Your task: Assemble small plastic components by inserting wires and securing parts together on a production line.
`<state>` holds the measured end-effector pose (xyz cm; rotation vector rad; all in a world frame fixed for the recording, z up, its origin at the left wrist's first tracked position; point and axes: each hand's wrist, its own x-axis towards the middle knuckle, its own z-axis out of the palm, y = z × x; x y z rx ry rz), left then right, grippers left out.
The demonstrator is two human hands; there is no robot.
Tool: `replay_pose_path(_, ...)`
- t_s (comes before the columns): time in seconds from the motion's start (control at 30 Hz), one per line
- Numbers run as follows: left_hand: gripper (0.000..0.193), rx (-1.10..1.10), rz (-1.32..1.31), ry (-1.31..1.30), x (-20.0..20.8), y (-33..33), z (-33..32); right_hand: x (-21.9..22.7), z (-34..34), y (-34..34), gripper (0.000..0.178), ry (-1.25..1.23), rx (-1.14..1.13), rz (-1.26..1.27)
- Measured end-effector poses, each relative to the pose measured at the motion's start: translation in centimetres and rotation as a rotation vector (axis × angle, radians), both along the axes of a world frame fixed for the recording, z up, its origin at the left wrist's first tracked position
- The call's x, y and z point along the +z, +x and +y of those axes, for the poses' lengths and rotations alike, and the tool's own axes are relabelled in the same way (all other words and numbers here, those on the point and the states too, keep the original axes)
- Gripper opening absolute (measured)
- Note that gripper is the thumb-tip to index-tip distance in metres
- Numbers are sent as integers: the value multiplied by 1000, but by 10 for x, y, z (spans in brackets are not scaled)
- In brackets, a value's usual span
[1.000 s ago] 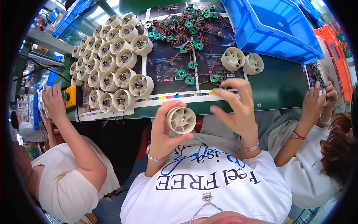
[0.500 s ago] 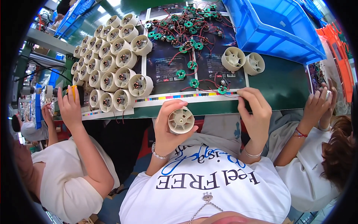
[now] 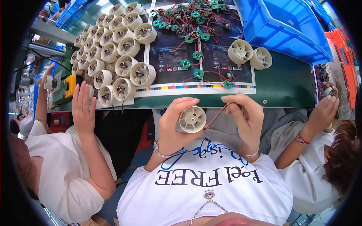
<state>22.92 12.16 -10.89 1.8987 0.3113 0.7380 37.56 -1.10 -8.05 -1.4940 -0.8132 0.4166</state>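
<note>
My left hand (image 3: 171, 116) is wrapped round a cream plastic fan housing (image 3: 192, 119), a round cup with vanes and a small hub, its vaned face turned up. Just right of it, my right hand (image 3: 245, 116) pinches a pair of red and black wires (image 3: 217, 117). The wires slant down from these fingertips to beside the housing and my left thumb. Whether a part is attached to them inside my right fingers is hidden. Beyond, near the table's front edge, lie a green round circuit board (image 3: 228, 83) and another green board (image 3: 198, 74), with red wires.
Rows of cream housings with motors (image 3: 142, 73) fill the left of the table. Wired boards (image 3: 196, 22) are heaped at the back. Two housings (image 3: 240, 52) stand near a blue bin (image 3: 286, 34). Co-workers' hands show left (image 3: 83, 109) and right (image 3: 324, 109), beside a yellow box (image 3: 70, 86).
My right hand has come away from the table edge toward the housing, red and black wires now showing in its fingers. My left hand has shifted slightly right with the housing.
</note>
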Motion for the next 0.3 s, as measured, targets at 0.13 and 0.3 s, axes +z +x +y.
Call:
replay_pose_path(0.13, 64, 13, -21, 0, -1, 1, -2, -1, -2, -12, 15, 28, 137, -171)
replay_pose_path(0.3, 66, 5, -59, -66, -13, -1, -4, -9, -2, -20, 12, 150, 136, -285)
